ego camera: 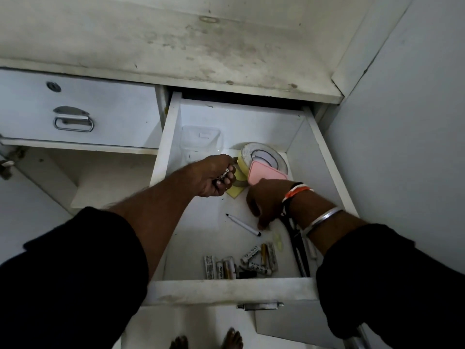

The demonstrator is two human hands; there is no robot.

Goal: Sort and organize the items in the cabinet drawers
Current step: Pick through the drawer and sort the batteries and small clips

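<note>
Sleeved arms point(75, 273) over open drawer point(226, 289).
Left hand point(214, 177) grips small metal pieces point(225, 173); right hand point(266, 200) hold unclear; batteries point(256, 258) likely light, slippery: pinch mid-barrel.

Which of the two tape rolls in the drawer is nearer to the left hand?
The smaller yellowish roll: it sits right beside the left hand. The bigger white roll lies farther right, partly behind the pink object.

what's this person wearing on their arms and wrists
Both arms have black sleeves, the left sleeve and right sleeve pushed up the forearms. The right wrist wears a plain silver bangle and an orange, white and black thread band. The left wrist is bare.
</note>
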